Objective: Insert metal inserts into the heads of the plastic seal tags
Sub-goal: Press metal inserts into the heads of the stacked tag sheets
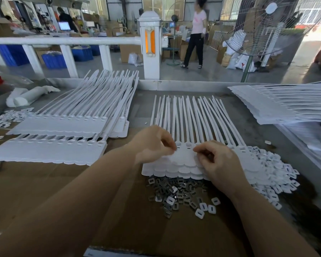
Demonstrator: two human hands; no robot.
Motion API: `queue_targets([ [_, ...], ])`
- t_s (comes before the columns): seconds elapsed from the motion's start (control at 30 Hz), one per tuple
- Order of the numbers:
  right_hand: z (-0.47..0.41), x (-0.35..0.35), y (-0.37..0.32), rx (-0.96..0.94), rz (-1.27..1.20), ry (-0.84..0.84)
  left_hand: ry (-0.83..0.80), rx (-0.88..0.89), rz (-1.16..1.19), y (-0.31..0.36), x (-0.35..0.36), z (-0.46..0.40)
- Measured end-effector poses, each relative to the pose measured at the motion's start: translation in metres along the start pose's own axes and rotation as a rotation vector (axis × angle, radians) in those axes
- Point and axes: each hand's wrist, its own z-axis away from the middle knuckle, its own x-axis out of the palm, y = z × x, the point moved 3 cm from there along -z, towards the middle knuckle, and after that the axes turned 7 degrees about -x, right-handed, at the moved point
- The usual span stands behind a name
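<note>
The plastic seal tags [183, 160] being worked on are white, joined side by side in stacked sheets, with scalloped flag ends toward the near edge of the table [248, 127], small slotted heads in a row and long thin tails fanning toward the far edge. The left hand [154, 143] rests on the left part of this stack, thumb and forefinger pinched together at a head; whether a piece sits between them cannot be told. The right hand [215, 162] lies on the right part, its fingers curled and the fingertips pressed on the flag ends. The metal inserts [174, 190], small grey slotted squares, lie in a loose heap just in front of the stack on brown cardboard [35, 182]. White plastic caps [274, 175] are piled at the stack's right side. Two more stacks of tags [67, 130] lie toward the left edge, another pile [278, 104] at the far right corner. Beyond the table stand a white railing [63, 41], a floor fan [267, 25], blue crates [54, 60] and a person in a pink top [196, 32].
</note>
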Motion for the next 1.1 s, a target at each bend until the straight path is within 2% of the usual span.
queue_targets([
  [0.17, 0.0, 0.0, -0.001, 0.001, -0.007, -0.016, -0.296, 0.252, -0.076, 0.032, 0.032, 0.024],
  [0.33, 0.0, 0.0, -0.001, 0.017, -0.026, 0.0, -0.401, 0.335, -0.123, 0.041, 0.049, 0.032],
  [0.53, 0.0, 0.0, 0.0, 0.009, -0.033, -0.009, -0.403, 0.34, -0.171, 0.04, 0.053, 0.032],
  [0.9, 0.0, -0.001, -0.002, -0.015, -0.02, 0.0, -0.29, 0.369, -0.213, 0.034, 0.05, 0.032],
  [1.1, 0.0, -0.001, -0.001, -0.016, -0.006, -0.007, -0.323, 0.345, -0.247, 0.031, 0.048, 0.036],
])
